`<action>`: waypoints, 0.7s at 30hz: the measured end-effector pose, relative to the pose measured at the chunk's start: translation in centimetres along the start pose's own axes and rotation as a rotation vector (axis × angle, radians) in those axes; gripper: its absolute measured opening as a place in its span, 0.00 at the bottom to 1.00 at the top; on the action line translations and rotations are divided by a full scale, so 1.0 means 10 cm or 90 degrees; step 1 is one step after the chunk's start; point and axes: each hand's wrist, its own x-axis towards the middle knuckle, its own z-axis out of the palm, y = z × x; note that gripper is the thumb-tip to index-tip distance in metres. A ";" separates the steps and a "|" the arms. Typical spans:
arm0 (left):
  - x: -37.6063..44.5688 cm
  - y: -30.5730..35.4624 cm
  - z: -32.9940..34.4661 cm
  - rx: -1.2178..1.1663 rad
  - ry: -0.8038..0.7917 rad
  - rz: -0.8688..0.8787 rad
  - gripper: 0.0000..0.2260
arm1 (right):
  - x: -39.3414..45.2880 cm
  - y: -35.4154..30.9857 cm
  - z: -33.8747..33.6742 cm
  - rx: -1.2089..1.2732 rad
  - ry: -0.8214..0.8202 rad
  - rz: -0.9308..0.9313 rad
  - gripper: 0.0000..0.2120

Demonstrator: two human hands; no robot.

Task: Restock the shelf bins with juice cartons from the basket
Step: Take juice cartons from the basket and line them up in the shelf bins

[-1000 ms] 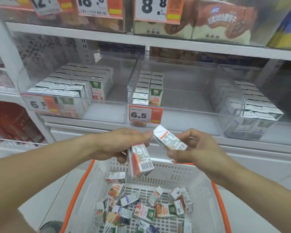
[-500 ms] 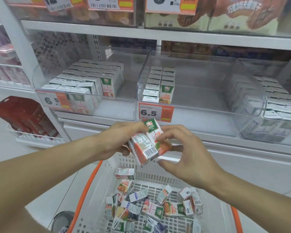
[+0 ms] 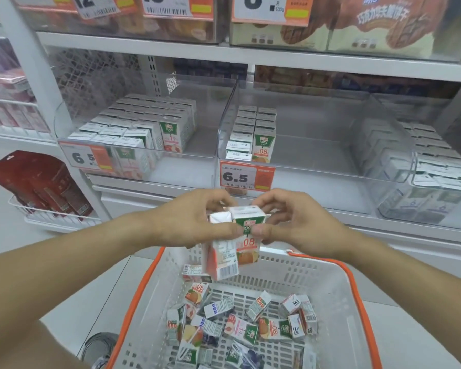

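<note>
Two juice cartons (image 3: 230,241) held upright, side by side and touching, above the far rim of the basket (image 3: 328,278). The right-hand carton shows a green top band and an orange fruit print marked 0.8; the left-hand one shows a barcode side panel and hangs slightly lower.

Left hand (image 3: 194,222) grips the pair from the left: thumb across the front face, fingers curled over the top. Right hand (image 3: 290,222) pinches the pair from the right, thumb meeting the left thumb on the front face, fingers curled at the top rear corner. Both forearms enter from the lower corners and converge over the basket.

Basket: white perforated walls, orange handles (image 3: 354,296) down along both sides. Loose cartons (image 3: 240,323) lie jumbled flat on its floor, below and nearer the camera than the held pair.

Beyond the basket, the middle bin (image 3: 317,169), clear plastic, sits straight behind the held pair. It has two short rows of matching orange cartons (image 3: 253,131) against its left wall; the remainder of its floor to the right is bare. Price tag 6.5 (image 3: 246,178) hangs on its front lip, just above the hands.

Left of the basket line, the left bin (image 3: 205,139) is mostly filled with cartons; a bare strip at its right side. The right bin (image 3: 410,166) holds packed white-topped cartons.
</note>
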 end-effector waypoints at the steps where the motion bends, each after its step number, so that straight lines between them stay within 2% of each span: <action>1: -0.01 0.01 -0.02 -0.020 0.022 -0.002 0.16 | 0.01 -0.04 -0.08 -0.015 0.024 -0.018 0.16; 3: -0.02 0.05 -0.09 -0.041 0.068 -0.012 0.23 | 0.04 -0.14 -0.24 -0.016 0.121 -0.063 0.16; 6: -0.03 0.09 -0.18 -0.048 0.127 -0.017 0.29 | 0.15 -0.28 -0.46 0.017 0.332 -0.151 0.15; 9: -0.02 0.09 -0.22 -0.093 0.189 -0.033 0.32 | 0.38 -0.41 -0.60 -0.085 0.461 -0.160 0.16; 12: 0.00 0.03 -0.25 -0.140 0.228 -0.050 0.34 | 0.66 -0.44 -0.69 -0.241 0.435 -0.028 0.16; 14: 0.01 0.00 -0.26 -0.190 0.252 -0.050 0.34 | 0.84 -0.39 -0.70 -0.287 0.391 0.033 0.17; 17: 0.01 -0.02 -0.26 -0.258 0.273 -0.035 0.29 | 1.09 -0.31 -0.67 -0.304 0.345 0.082 0.20; 21: 0.00 -0.10 -0.29 -0.272 0.272 -0.024 0.18 | 1.36 -0.21 -0.72 -0.327 0.306 0.142 0.23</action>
